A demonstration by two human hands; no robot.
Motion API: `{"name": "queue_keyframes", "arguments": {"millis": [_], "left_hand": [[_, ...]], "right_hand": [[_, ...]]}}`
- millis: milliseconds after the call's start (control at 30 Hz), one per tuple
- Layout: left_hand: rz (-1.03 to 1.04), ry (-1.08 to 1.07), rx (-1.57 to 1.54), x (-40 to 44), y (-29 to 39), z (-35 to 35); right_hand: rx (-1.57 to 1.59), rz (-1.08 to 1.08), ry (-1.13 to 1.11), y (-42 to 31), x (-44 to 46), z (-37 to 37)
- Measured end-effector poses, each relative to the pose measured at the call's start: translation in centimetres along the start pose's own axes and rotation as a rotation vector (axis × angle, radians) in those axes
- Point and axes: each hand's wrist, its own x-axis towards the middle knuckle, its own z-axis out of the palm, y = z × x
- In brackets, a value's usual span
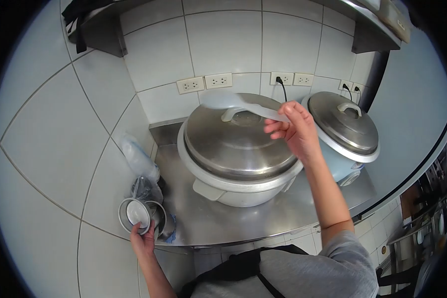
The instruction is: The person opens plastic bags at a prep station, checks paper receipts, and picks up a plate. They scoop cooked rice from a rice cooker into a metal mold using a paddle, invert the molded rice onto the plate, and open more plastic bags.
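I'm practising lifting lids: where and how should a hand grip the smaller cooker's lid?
Probably by the pale handle on the lid, coming from above: it arches up near the lid's middle, with nothing covering it.

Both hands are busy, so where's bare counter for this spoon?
Bare steel counter shows in front of the large cooker and between it and the metal containers. It's crowded leftward, where plastic bags sit behind those containers, and rightward, beside the smaller cooker.
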Motion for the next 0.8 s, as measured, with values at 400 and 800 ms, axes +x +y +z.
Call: {"name": "queue_keyframes", "arguments": {"millis": [400, 800], "left_hand": [[-0.042, -0.282, -0.15, -3.9, 1.4, 1.6], [0.035, -0.243, -0.193, -4.7, 1.9, 0.3]], "right_hand": [[0.05, 0.388, -0.255, 0.5, 4.8, -6.3], [-1.872, -0.085, -0.718, 6.0, 15.0, -3.0]]}}
